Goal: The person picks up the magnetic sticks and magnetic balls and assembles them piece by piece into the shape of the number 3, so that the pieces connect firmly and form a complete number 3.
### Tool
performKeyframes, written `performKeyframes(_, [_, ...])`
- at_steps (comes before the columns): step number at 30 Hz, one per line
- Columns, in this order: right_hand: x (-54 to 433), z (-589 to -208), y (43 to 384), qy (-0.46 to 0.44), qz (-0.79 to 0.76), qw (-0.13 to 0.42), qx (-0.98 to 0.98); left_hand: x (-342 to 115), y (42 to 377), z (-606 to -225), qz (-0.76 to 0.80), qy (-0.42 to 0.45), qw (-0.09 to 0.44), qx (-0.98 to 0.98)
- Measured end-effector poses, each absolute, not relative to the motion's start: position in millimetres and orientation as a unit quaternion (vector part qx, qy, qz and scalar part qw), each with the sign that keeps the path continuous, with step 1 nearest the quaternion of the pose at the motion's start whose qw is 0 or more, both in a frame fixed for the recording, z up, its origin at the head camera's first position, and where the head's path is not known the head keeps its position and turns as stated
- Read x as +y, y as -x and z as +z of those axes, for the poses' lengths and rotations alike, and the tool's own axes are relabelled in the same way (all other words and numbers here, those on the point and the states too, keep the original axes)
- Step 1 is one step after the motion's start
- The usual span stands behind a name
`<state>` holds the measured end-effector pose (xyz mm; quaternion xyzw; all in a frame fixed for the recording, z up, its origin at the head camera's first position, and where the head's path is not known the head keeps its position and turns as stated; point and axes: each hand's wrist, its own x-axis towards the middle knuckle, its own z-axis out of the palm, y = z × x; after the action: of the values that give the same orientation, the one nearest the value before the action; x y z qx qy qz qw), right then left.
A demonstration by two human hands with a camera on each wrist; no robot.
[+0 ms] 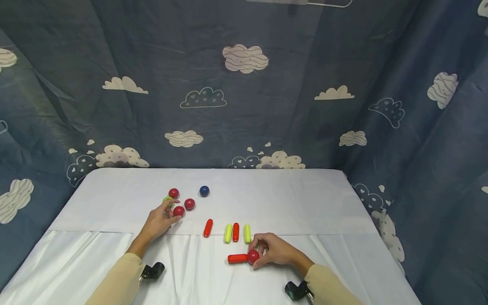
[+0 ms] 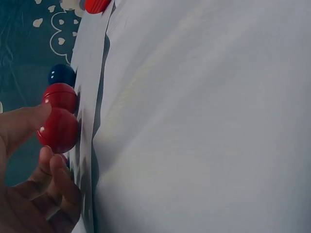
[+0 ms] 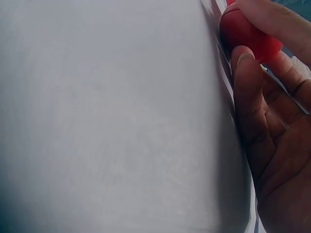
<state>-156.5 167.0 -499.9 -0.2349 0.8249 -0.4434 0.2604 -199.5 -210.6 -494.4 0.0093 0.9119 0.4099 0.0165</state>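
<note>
Head view: stretching the left hand (image 1: 158, 220) forward, pinching a red ball (image 1: 178, 211) just beside a yellow-green ball (image 1: 166, 198) partly hidden by that hand; neighbouring, two further red balls (image 1: 189, 204) and a blue ball (image 1: 204, 191). Angling the right hand (image 1: 276, 249) inward, pinching a nearer red ball (image 1: 253, 256) at the end of a lying red rod (image 1: 237, 258). Showing only here: both beige sleeves (image 1: 120, 275) and black wrist devices (image 1: 153, 270).

Left wrist view: pressing thumb (image 2: 24, 124) from above and bent fingertips (image 2: 47, 152) from below, clamping the red ball between. Revealing a seam around the neighbouring red ball, too small to make out from the head.

Right wrist view: laying the thumb over the nearer red ball, bracing the opposite side with fingertips, clamping it between; revealing a seam line; catching a red sliver at the top edge.
</note>
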Motion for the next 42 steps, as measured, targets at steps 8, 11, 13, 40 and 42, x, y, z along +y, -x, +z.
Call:
performKeyframes(8, [167, -500, 157, 0.232, -0.446, 0.257, 0.826, -211, 203, -492, 0.359, -0.017, 0.041, 0.932])
performKeyframes(11, [167, -502, 156, 0.23, -0.45, 0.259, 0.823, -211, 202, -491, 0.349, -0.016, 0.049, 0.936])
performKeyframes(13, [167, -503, 155, 0.227, -0.456, 0.262, 0.82, -210, 201, -490, 0.345, -0.018, 0.05, 0.937])
performKeyframes(40, [170, -500, 155, 0.218, -0.45, 0.251, 0.829, -200, 195, -480, 0.36, -0.003, 0.068, 0.93])
performKeyframes(42, [168, -501, 154, 0.226, -0.452, 0.251, 0.826, -200, 193, -480, 0.363, 0.006, 0.069, 0.929])
